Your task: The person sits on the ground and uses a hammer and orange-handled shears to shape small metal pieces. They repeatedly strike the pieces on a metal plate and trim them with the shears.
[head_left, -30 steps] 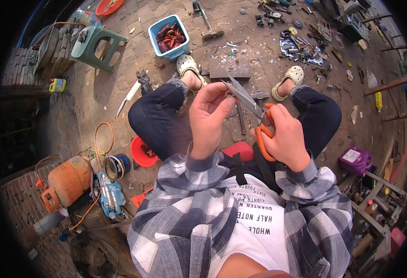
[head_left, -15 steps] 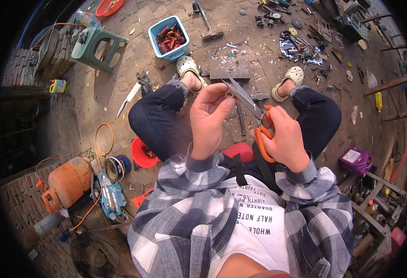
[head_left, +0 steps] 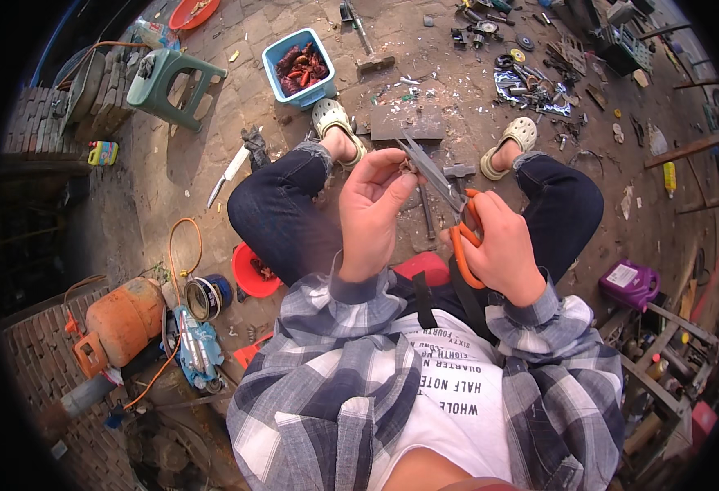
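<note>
Since a second ago, the left hand (head_left: 372,209) has shifted slightly to the right; the scissors (head_left: 462,245) have barely moved. In the middle of the frame, its fingers pinch a small brownish bit (head_left: 408,167) beside the blades. The right hand (head_left: 503,245) has its fingers wrapped around the orange handles, the blades a little apart and pointing to the upper left.

The floor (head_left: 192,172) is paved and littered. Upper centre-left stands a blue tub (head_left: 304,99) of crayfish (head_left: 301,69), with a green stool (head_left: 163,75) to its left and a knife (head_left: 229,174) below. Metal parts (head_left: 531,86) lie scattered upper right; a gas cylinder (head_left: 130,311) lies lower left.

The fingers hide most of the bit, and whether the blades touch it is unclear. The top edge crops an orange bowl (head_left: 192,15); a red bowl (head_left: 245,274) is partly covered.
</note>
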Tool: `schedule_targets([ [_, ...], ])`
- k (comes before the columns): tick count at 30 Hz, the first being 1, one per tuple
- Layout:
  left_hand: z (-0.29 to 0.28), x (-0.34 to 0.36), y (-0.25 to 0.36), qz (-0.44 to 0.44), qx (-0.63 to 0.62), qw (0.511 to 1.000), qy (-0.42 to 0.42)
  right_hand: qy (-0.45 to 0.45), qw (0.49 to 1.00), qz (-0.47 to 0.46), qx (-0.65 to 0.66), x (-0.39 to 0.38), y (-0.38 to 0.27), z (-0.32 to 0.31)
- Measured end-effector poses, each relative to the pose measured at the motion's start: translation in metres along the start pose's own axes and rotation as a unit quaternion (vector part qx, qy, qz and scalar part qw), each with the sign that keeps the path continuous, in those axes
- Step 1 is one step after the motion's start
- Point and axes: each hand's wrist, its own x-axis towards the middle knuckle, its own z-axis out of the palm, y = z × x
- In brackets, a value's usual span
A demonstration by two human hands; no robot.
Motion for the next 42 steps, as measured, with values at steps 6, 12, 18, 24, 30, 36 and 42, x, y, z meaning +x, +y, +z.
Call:
schedule_targets([
  [6, -0.001, -0.002, 0.001, -0.001, -0.008, 1.000, 0.003, 0.001, 1.000, -0.005, -0.027, 0.001, -0.004, -0.004],
  [12, 0.001, -0.002, 0.002, 0.016, 0.011, 1.000, -0.003, 0.006, 0.999, -0.009, -0.038, 0.001, -0.003, -0.004],
  [18, 0.001, -0.002, 0.003, 0.035, 0.051, 0.998, 0.000, 0.008, 0.999, -0.009, -0.037, 0.002, -0.005, -0.007],
  [24, 0.001, -0.002, 0.003, 0.041, 0.063, 0.997, 0.001, 0.004, 0.999, -0.005, -0.038, 0.001, -0.005, -0.006],
  [30, 0.000, -0.002, 0.003, 0.038, 0.076, 0.996, 0.004, -0.002, 0.999, -0.003, -0.050, 0.001, -0.005, -0.007],
  [36, -0.001, -0.001, 0.003, 0.022, 0.054, 0.998, -0.005, -0.011, 1.000, 0.010, 0.013, 0.000, 0.006, -0.001],
  [42, 0.000, -0.001, 0.004, 0.020, 0.047, 0.999, 0.004, 0.006, 0.999, 0.035, 0.030, 0.002, 0.000, -0.003],
])
